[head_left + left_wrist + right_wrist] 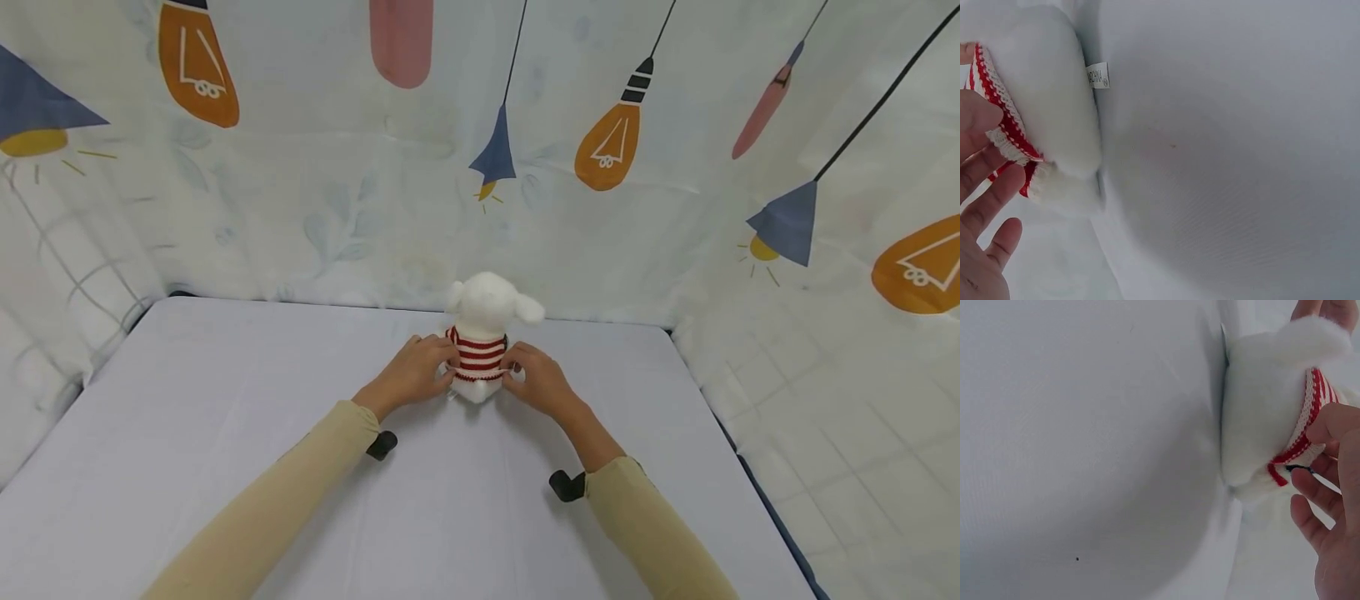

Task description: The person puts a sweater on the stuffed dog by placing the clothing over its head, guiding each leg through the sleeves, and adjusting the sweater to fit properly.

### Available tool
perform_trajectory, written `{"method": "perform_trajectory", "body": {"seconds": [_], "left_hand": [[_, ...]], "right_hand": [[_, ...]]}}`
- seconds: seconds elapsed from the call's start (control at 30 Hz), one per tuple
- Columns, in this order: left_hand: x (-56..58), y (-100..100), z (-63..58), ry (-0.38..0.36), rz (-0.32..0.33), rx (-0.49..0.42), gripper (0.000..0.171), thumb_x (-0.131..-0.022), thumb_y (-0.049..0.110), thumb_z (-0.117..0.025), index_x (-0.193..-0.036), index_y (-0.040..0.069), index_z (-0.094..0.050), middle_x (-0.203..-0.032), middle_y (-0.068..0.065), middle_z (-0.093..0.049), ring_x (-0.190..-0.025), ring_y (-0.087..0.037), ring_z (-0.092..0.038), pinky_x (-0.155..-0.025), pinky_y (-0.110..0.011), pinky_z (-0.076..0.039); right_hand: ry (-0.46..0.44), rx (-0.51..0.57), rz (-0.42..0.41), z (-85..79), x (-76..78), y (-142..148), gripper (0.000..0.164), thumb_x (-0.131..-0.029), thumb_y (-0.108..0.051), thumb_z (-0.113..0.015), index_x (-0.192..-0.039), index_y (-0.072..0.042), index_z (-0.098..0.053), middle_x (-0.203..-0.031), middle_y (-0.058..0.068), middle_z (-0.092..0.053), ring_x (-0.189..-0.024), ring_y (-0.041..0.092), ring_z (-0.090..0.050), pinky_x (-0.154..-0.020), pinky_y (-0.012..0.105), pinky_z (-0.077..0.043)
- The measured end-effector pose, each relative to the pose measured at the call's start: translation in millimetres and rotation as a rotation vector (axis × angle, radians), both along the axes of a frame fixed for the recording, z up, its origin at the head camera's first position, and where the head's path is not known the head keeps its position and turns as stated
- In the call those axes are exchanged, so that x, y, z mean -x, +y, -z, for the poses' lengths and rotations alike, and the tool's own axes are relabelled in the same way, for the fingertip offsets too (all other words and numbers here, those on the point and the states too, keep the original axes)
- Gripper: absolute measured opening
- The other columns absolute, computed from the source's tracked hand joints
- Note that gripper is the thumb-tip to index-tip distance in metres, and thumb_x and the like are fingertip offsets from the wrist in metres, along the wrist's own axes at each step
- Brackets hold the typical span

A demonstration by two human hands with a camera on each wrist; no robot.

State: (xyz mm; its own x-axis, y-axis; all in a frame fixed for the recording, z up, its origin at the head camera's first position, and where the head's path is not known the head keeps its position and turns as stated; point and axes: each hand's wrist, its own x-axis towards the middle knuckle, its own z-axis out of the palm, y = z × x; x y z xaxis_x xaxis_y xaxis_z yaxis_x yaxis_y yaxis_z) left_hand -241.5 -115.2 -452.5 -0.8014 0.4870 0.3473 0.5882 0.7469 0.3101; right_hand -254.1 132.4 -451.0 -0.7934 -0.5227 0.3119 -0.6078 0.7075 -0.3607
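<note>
A white plush toy with floppy ears sits upright on the table, its back with a small tail toward me. It wears a red-and-white striped knitted sweater. My left hand pinches the sweater's lower hem at the left side; the left wrist view shows thumb and fingers on the knitted edge. On the other side my right hand pinches the same hem, and the right wrist view shows its thumb over the red border. A white label sticks out from the toy's bottom.
The table has a white cloth. Close behind the toy hangs a pale curtain printed with lamps and bulbs, continuing along both sides. A black wrist camera sits below the left sleeve, another black camera by the right sleeve.
</note>
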Motion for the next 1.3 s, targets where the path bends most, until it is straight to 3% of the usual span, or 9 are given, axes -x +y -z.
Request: {"method": "perform_trajectory", "body": {"seconds": [0.13,0.27,0.37,0.57,0.73,0.93,1.13,1.3], "left_hand": [[-0.6,0,-2.0,0.003,0.008,-0.028,0.005,-0.085,0.014,-0.069,-0.087,0.016,-0.065,-0.090,0.003,-0.066,-0.086,-0.016,-0.057,-0.074,-0.035,-0.040],[-0.5,-1,-2.8,-0.013,0.014,-0.036,0.005,-0.086,0.013,-0.068,-0.087,0.016,-0.064,-0.091,0.003,-0.065,-0.086,-0.016,-0.056,-0.073,-0.035,-0.039],[1.1,-3,-2.9,-0.037,0.015,-0.031,0.006,-0.085,0.013,-0.067,-0.090,0.016,-0.066,-0.099,0.002,-0.064,-0.093,-0.018,-0.055,-0.077,-0.038,-0.040],[6.5,-9,-1.6,-0.046,-0.018,0.036,0.023,-0.084,0.015,-0.065,-0.107,0.016,-0.070,-0.116,-0.003,-0.062,-0.108,-0.023,-0.055,-0.087,-0.044,-0.044],[9.1,-10,2.6,-0.027,-0.035,0.077,0.025,-0.086,0.014,-0.063,-0.110,0.014,-0.067,-0.111,-0.006,-0.066,-0.098,-0.025,-0.058,-0.080,-0.043,-0.047],[11.6,-5,6.9,-0.019,-0.058,0.086,0.021,-0.089,0.010,-0.060,-0.109,0.013,-0.067,-0.104,-0.005,-0.070,-0.093,-0.026,-0.062,-0.079,-0.045,-0.051],[13.2,-3,9.0,0.007,-0.081,0.141,0.015,-0.088,0.008,-0.061,-0.097,0.015,-0.071,-0.093,-0.002,-0.071,-0.078,-0.022,-0.058,-0.065,-0.037,-0.045],[10.5,-4,9.3,0.056,-0.058,0.107,0.013,-0.085,0.009,-0.067,-0.097,0.013,-0.070,-0.096,-0.004,-0.069,-0.082,-0.024,-0.060,-0.067,-0.039,-0.047]], "right_hand": [[-0.008,0.048,-0.023,0.0,1.4,2,0.008,-0.082,-0.006,-0.065,-0.086,-0.011,-0.060,-0.090,0.000,-0.059,-0.083,0.017,-0.058,-0.070,0.028,-0.049],[-0.062,0.009,-0.025,1.4,2.2,3,0.007,-0.085,-0.008,-0.066,-0.089,-0.012,-0.061,-0.099,0.001,-0.059,-0.086,0.017,-0.059,-0.073,0.029,-0.049],[-0.085,-0.029,0.003,3.2,2.6,4,0.008,-0.086,-0.012,-0.068,-0.092,-0.013,-0.064,-0.105,0.001,-0.058,-0.088,0.016,-0.059,-0.073,0.029,-0.050],[-0.049,-0.112,0.072,6.5,5.1,6,0.019,-0.085,-0.019,-0.074,-0.103,-0.018,-0.070,-0.106,0.002,-0.059,-0.088,0.018,-0.060,-0.068,0.031,-0.050],[-0.009,-0.142,0.082,8.4,7.3,4,0.023,-0.085,-0.019,-0.074,-0.108,-0.014,-0.071,-0.101,0.004,-0.063,-0.089,0.018,-0.062,-0.070,0.030,-0.052],[0.032,-0.127,0.072,7.9,9.4,1,0.010,-0.085,-0.009,-0.071,-0.095,-0.014,-0.072,-0.093,-0.001,-0.064,-0.081,0.013,-0.060,-0.066,0.026,-0.050],[0.011,-0.255,0.033,6.7,10.3,3,0.011,-0.085,-0.011,-0.071,-0.090,-0.020,-0.071,-0.094,-0.002,-0.065,-0.079,0.012,-0.059,-0.064,0.028,-0.048],[0.066,-0.226,0.019,10.0,8.3,4,0.010,-0.084,-0.012,-0.073,-0.092,-0.018,-0.071,-0.098,-0.001,-0.065,-0.083,0.014,-0.061,-0.066,0.029,-0.051]]}}
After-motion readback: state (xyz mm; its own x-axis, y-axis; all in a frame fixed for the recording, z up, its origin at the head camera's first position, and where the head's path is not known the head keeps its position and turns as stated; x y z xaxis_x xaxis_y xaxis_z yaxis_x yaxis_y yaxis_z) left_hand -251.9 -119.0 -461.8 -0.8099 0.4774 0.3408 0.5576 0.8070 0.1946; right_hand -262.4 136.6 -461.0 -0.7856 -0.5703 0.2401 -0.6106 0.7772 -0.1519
